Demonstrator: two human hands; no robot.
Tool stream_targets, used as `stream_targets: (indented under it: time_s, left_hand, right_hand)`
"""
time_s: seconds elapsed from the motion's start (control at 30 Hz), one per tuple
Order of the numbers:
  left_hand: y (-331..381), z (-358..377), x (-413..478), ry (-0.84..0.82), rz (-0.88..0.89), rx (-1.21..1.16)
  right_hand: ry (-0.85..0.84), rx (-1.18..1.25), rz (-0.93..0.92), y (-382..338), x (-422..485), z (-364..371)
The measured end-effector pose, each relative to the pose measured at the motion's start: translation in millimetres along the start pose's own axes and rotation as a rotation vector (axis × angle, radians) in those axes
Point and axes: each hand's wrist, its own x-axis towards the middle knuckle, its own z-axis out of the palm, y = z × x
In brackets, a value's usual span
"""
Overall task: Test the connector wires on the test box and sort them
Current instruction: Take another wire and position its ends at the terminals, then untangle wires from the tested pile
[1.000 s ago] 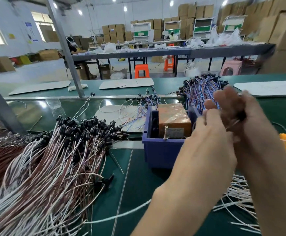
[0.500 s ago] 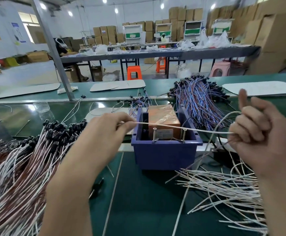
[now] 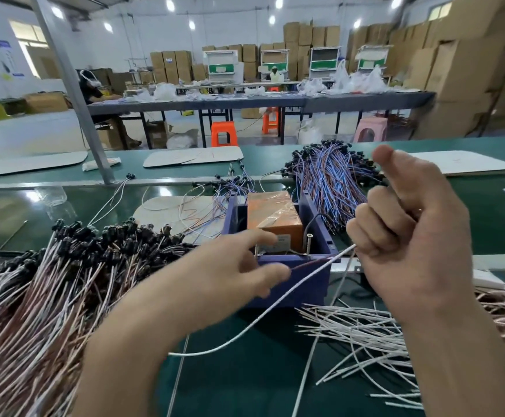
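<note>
An orange test box [image 3: 275,216] sits in a purple bin [image 3: 297,287] at the middle of the green bench, with a metal post [image 3: 309,244] at its front. My right hand [image 3: 407,251], just right of the bin, is curled round a connector wire [image 3: 275,299]. The wire's white strand hangs down to the left with a free end. Its brown strand runs to the thumb tip of my left hand [image 3: 230,275], which seems to pinch it. My left forefinger points at the box's front.
A big heap of white and brown wires with black connectors [image 3: 64,281] fills the left. Blue and brown wires [image 3: 329,182] are piled behind the bin. Loose white wires [image 3: 362,338] lie at the right. A metal pole [image 3: 73,94] stands at the back left.
The wire was stretched taut between both hands; now its white strand has dropped free. My left hand has moved right to the bin's front, and my right hand has shifted slightly left.
</note>
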Motion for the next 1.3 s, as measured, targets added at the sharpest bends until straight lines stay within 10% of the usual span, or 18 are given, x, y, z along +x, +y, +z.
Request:
stream_targets:
  time_s: [0.2,0.67,1.3]
  left_hand:
    - [28.9,47.1,17.6,-0.204,0.167,-0.052]
    - [15.9,9.4,11.6,0.483,0.248,0.078]
    - [13.5,25.8,27.6,0.660,0.306,-0.171]
  right_hand:
    - [0.041,0.038,-0.044,-0.1,-3.1,9.5]
    - [0.018,-0.251,0.187,2.9,4.0,-6.8]
    - [-0.141,-0.565,0.244,31.2,5.9,-5.5]
